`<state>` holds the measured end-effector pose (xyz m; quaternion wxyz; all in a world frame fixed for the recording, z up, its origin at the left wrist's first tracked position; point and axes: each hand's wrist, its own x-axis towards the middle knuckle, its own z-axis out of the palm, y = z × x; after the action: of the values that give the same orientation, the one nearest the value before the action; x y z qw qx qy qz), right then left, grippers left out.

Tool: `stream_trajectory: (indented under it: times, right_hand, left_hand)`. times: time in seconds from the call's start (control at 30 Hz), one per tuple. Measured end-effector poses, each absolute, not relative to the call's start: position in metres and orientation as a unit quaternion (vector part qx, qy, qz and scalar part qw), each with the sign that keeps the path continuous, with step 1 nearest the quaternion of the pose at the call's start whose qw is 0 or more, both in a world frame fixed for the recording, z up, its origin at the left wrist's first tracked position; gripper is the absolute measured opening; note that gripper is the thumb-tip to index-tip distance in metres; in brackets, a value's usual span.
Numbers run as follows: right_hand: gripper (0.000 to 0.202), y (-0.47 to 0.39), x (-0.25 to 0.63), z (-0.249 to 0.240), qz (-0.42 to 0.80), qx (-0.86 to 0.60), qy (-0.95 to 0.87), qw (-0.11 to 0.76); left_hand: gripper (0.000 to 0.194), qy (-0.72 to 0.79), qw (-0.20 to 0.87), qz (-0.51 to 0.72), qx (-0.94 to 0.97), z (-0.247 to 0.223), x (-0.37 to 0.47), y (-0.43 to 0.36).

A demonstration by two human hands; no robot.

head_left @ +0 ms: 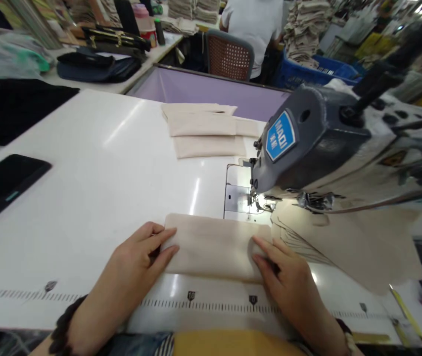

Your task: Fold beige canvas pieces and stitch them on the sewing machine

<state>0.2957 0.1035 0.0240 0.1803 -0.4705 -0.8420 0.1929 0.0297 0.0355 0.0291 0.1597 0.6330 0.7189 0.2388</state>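
A folded beige fabric piece [211, 247] lies across the white table in front of the sewing machine [307, 138]. My left hand [142, 257] pinches its left end between thumb and fingers. At the right end, my right hand [283, 264] grips the cloth the same way. The machine's needle and presser foot [251, 199] sit just beyond the fabric's upper right edge, apart from it. Further back, several similar folded beige pieces [205, 123] lie overlapping one another.
Flat beige cut panels [348, 237] are stacked under and right of the machine arm. A black phone-like device [6, 185] and black cloth [14, 109] lie left. Printed ruler marks [214, 305] run along the front edge. Behind, a person [251, 29] sits by a chair [230, 55].
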Motion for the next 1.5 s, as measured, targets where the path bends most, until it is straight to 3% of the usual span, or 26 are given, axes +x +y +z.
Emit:
stream_trajectory:
  times: [0.83,1.17,1.27,1.4,1.5]
  right_hand:
    - [0.030,0.107,0.288,0.037,0.252,-0.487,-0.821,0.158]
    - [0.036,0.109,0.290,0.044,0.059,-0.543,-0.837,0.041]
    - [0.032,0.112,0.288,0.045,0.016,-0.498,-0.864,0.072]
    - [0.035,0.114,0.281,0.043,0.028,-0.313,-0.943,0.109]
    - [0.029,0.114,0.270,0.042,0.061,-0.248,-0.962,0.098]
  left_hand:
    - [0.034,0.717,0.105,0.222,0.653,0.024,0.026,0.037]
    - [0.037,0.692,0.088,0.168,0.696,0.019,0.022,0.035]
    - [0.034,0.618,0.033,0.150,0.771,0.024,0.023,0.042]
    - [0.040,0.482,0.070,0.101,0.867,0.041,0.039,0.058]
    - [0.032,0.508,0.068,0.063,0.856,0.056,0.063,0.066]
